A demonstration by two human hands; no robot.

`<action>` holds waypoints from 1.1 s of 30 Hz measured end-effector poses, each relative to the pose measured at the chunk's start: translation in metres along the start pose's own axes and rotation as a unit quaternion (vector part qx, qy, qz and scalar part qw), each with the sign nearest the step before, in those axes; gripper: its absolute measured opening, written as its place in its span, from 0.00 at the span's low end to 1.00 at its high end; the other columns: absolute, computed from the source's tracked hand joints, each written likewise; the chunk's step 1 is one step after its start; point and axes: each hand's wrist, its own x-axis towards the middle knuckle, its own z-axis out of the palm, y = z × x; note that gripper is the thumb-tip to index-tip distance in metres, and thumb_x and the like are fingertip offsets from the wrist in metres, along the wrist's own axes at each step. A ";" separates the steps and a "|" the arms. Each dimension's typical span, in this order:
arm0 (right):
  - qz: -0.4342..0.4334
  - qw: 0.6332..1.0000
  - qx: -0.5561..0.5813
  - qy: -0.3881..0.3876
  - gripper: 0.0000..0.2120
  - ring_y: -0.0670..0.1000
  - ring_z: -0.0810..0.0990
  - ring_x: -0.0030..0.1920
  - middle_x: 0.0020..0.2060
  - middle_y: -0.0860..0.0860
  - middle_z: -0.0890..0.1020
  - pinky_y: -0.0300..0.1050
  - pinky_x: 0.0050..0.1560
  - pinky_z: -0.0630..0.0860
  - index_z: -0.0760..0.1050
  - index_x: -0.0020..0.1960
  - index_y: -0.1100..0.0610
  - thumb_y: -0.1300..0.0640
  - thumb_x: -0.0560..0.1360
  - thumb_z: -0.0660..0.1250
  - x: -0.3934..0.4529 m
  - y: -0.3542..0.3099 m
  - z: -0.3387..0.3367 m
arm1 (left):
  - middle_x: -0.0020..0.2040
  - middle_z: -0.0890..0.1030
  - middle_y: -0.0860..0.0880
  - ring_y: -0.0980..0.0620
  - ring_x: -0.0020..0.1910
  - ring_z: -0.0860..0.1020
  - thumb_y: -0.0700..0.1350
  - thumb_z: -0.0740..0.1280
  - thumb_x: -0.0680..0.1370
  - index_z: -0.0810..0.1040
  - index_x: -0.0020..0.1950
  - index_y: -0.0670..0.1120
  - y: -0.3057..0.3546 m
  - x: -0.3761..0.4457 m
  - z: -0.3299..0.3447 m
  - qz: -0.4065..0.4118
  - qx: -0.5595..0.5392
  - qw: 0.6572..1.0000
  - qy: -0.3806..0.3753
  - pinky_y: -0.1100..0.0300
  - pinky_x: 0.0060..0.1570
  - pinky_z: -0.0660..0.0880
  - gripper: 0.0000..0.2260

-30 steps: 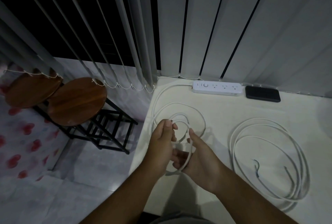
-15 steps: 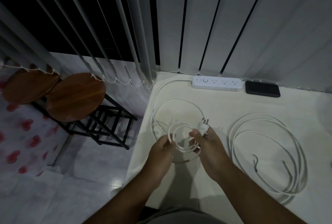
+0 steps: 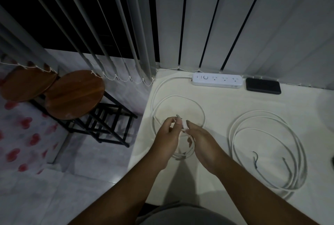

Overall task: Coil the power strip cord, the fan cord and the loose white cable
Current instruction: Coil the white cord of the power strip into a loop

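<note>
**Plug end held between both hands above the small coil**

The thin white power strip cord [image 3: 178, 98] is seen partly coiled on the pale desk [image 3: 216, 116]. Its white plug end [image 3: 184, 125] is pinched between the two hands, with the metal prongs pointing up and to the left, past the left hand's fingers [image 3: 171, 121]. The left hand [image 3: 167, 134] is curled around the plug from the left, and the right hand [image 3: 200, 138] grips it from the right, so both are touching it. Small loops of the cord hang just below and between the hands, near the desk's front. From there a wide loop is laid out away from the person, running back to the white rectangular power strip [image 3: 216, 81] against the grey vertical blinds [image 3: 253, 26]. Any tucking of the plug is judged to call for a move downward, toward the loops.

To the right, well apart, the loose white cable [image 3: 267, 150] lies coiled. A flat black device [image 3: 263, 86] sits beside the strip.
</note>
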 end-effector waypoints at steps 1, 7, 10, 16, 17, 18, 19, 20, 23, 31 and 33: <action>0.004 1.000 0.027 0.008 0.20 0.50 0.77 0.64 0.70 0.49 0.77 0.49 0.68 0.68 0.72 0.74 0.49 0.52 0.82 0.62 -0.001 0.003 -0.001 | 0.51 0.82 0.57 0.57 0.48 0.79 0.62 0.58 0.81 0.77 0.54 0.62 -0.002 0.000 0.000 0.002 -0.014 1.000 0.005 0.57 0.45 0.72 0.11; -0.038 0.997 -0.048 0.042 0.18 0.56 0.86 0.53 0.48 0.53 0.88 0.60 0.63 0.78 0.84 0.56 0.52 0.43 0.82 0.60 -0.007 0.020 -0.002 | 0.45 0.82 0.54 0.59 0.37 0.80 0.58 0.56 0.84 0.77 0.60 0.53 -0.009 0.004 -0.002 -0.029 -0.153 0.986 0.067 0.58 0.38 0.75 0.14; -0.072 0.994 0.050 0.060 0.15 0.57 0.85 0.48 0.44 0.54 0.87 0.52 0.55 0.79 0.83 0.56 0.55 0.50 0.85 0.59 -0.005 0.021 0.000 | 0.44 0.85 0.55 0.57 0.42 0.83 0.56 0.60 0.83 0.77 0.61 0.52 -0.010 0.007 -0.007 -0.065 -0.209 0.974 0.058 0.53 0.43 0.80 0.12; -0.093 0.987 -0.119 0.061 0.13 0.40 0.75 0.31 0.27 0.40 0.77 0.30 0.32 0.71 0.81 0.51 0.49 0.52 0.85 0.57 0.003 0.013 -0.010 | 0.57 0.81 0.58 0.61 0.53 0.79 0.51 0.66 0.67 0.77 0.59 0.64 0.005 0.022 -0.037 0.080 0.039 0.996 0.016 0.60 0.51 0.75 0.21; -0.096 0.985 -0.131 0.052 0.13 0.38 0.75 0.30 0.27 0.38 0.77 0.28 0.31 0.70 0.80 0.51 0.49 0.52 0.85 0.58 0.005 0.011 -0.011 | 0.55 0.82 0.60 0.61 0.51 0.80 0.53 0.65 0.65 0.77 0.57 0.65 0.006 0.025 -0.040 0.080 0.102 0.990 -0.049 0.60 0.51 0.76 0.21; -0.103 0.984 -0.134 0.051 0.12 0.37 0.75 0.30 0.28 0.37 0.78 0.27 0.32 0.70 0.80 0.51 0.49 0.52 0.85 0.58 0.006 0.010 -0.011 | 0.53 0.83 0.59 0.59 0.51 0.81 0.54 0.66 0.66 0.78 0.56 0.64 0.007 0.028 -0.042 0.071 0.156 0.979 -0.115 0.59 0.51 0.77 0.18; -0.110 0.984 -0.131 0.055 0.11 0.36 0.76 0.31 0.30 0.38 0.79 0.28 0.33 0.71 0.80 0.53 0.48 0.53 0.85 0.58 0.007 0.009 -0.010 | 0.50 0.83 0.58 0.57 0.50 0.82 0.54 0.66 0.67 0.79 0.53 0.61 0.007 0.031 -0.045 0.060 0.206 0.962 -0.167 0.57 0.51 0.77 0.15; -0.111 0.985 -0.120 0.059 0.09 0.36 0.76 0.33 0.33 0.39 0.80 0.29 0.36 0.72 0.78 0.55 0.46 0.53 0.84 0.59 0.008 0.008 -0.009 | 0.46 0.83 0.57 0.55 0.48 0.82 0.54 0.67 0.68 0.79 0.51 0.59 0.008 0.032 -0.048 0.048 0.242 0.948 -0.203 0.57 0.49 0.77 0.12; -0.081 0.995 -0.039 0.039 0.13 0.45 0.77 0.39 0.39 0.47 0.81 0.40 0.46 0.74 0.75 0.64 0.41 0.55 0.83 0.63 0.007 0.013 -0.013 | 0.43 0.84 0.57 0.56 0.43 0.84 0.60 0.67 0.72 0.78 0.51 0.56 0.006 0.033 -0.055 0.021 0.249 0.934 -0.256 0.60 0.45 0.81 0.12; -0.010 1.000 0.000 0.002 0.12 0.55 0.86 0.53 0.50 0.54 0.88 0.52 0.58 0.81 0.85 0.57 0.52 0.48 0.80 0.68 -0.001 0.033 -0.020 | 0.49 0.84 0.49 0.57 0.44 0.84 0.53 0.64 0.82 0.78 0.55 0.47 -0.021 0.010 -0.031 -0.030 0.041 0.995 -0.086 0.57 0.50 0.82 0.11; -0.024 0.998 0.035 0.036 0.11 0.55 0.87 0.51 0.49 0.57 0.88 0.52 0.57 0.80 0.85 0.54 0.54 0.49 0.80 0.68 -0.003 0.037 -0.016 | 0.53 0.85 0.49 0.54 0.48 0.83 0.55 0.62 0.82 0.79 0.58 0.49 -0.031 -0.001 -0.021 -0.056 0.049 0.997 -0.036 0.56 0.50 0.79 0.12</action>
